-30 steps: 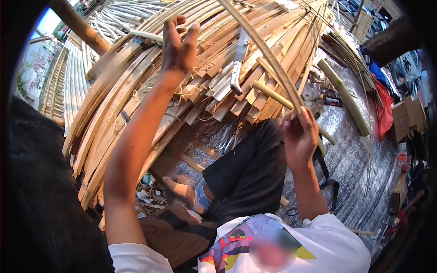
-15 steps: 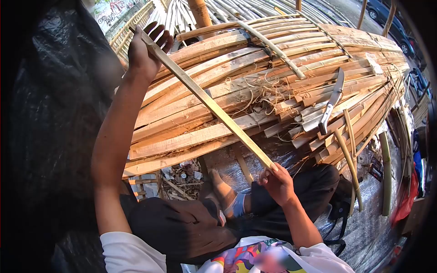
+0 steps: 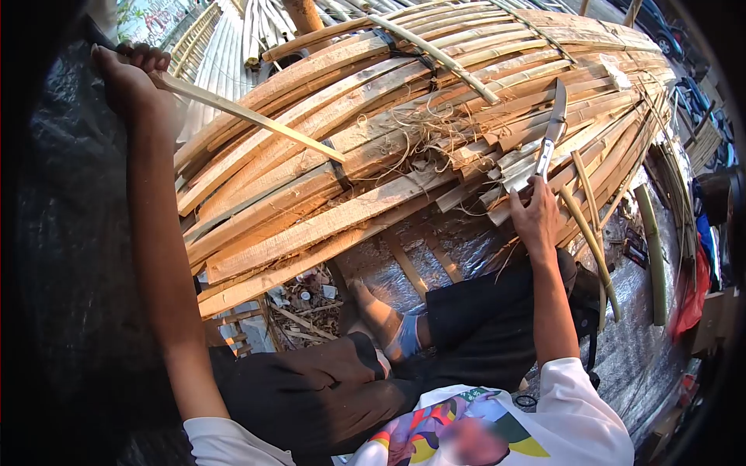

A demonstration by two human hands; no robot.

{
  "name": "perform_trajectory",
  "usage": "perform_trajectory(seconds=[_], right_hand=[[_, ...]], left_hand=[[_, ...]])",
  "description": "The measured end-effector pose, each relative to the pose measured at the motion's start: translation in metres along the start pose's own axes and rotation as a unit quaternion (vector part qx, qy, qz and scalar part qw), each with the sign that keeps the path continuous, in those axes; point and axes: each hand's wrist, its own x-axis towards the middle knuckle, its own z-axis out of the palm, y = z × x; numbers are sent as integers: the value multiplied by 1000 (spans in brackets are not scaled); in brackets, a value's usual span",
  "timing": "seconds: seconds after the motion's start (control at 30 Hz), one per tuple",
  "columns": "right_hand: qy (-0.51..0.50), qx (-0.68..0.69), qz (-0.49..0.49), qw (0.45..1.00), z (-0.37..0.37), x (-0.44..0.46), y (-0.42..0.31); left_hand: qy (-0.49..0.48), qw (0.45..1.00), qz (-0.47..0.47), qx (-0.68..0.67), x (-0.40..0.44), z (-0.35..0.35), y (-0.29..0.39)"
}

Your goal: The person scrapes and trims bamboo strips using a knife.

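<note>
My left hand (image 3: 138, 85), raised at the upper left, is closed around a long, flat bamboo strip (image 3: 249, 116). The strip slants down to the right, its free end over the pile of split bamboo (image 3: 326, 186); its other end sticks out dark beyond my hand. On the right part of the pile lies a knife (image 3: 553, 124) with a broad curved blade pointing away and its handle towards me. My right hand (image 3: 536, 217) is at the butt of that handle, fingertips at or touching it. Its thumb is apart from the fingers, and no grip around the handle shows.
Curly shavings (image 3: 420, 140) lie on the pile's middle. A bamboo crosspiece (image 3: 435, 58) lies across the strips. Green bamboo pieces (image 3: 651, 248) rest on the silvery sheet (image 3: 614, 357) at right. Whitish poles (image 3: 225, 74) stand behind. Scraps (image 3: 303, 299) litter the ground near my foot.
My right hand has let go of the strip's near end and moved right and up to the knife handle. My left hand has carried the strip left. The view has shifted a little.
</note>
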Motion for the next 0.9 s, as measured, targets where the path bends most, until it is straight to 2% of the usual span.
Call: perform_trajectory(seconds=[0.07,0.13,0.2,0.23,0.33,0.4,0.47,0.5,0.57,0.6,0.67,0.73,0.77,0.8,0.83,0.87,0.9], right_hand=[[-29,3,50,998,-10,11,-16],[16,-37,-3,999,-5,14,-16],[1,-90,-23,996,-1,18,-15],[32,-71,-47,996,-2,18,-17],[39,-75,-42,996,-12,36,-20],[6,-152,-10,988,-11,66,-3],[-11,-160,66,985,-2,86,14],[-8,-160,65,985,3,94,22],[-106,-112,129,980,12,106,40],[-107,-109,125,980,17,109,57],[-71,48,148,985,30,119,79],[-156,299,253,907,-11,111,58],[-177,447,272,833,-17,107,67],[-192,581,288,737,-19,105,79],[-167,648,310,675,-19,100,83],[-168,689,327,624,-20,93,88],[-169,726,345,571,-22,86,93]], left_hand=[[-15,1000,5,4,-2,3,-4],[-15,1000,2,11,-5,9,-2],[-20,999,26,34,-7,17,0],[-30,998,35,46,-7,18,2],[-14,996,84,37,5,18,6],[-11,996,82,41,10,20,12],[1,995,83,51,12,26,18],[4,994,93,49,13,28,17],[-12,995,96,20,19,23,10],[-30,995,98,-6,23,20,6],[-61,995,79,-3,14,23,6],[-69,996,57,-16,17,22,6],[-77,995,49,-27,23,18,8],[-85,995,41,-42,26,14,11],[-45,997,39,-41,23,19,16],[-104,992,37,-54,43,5,14],[-83,993,41,-75,38,7,20]])
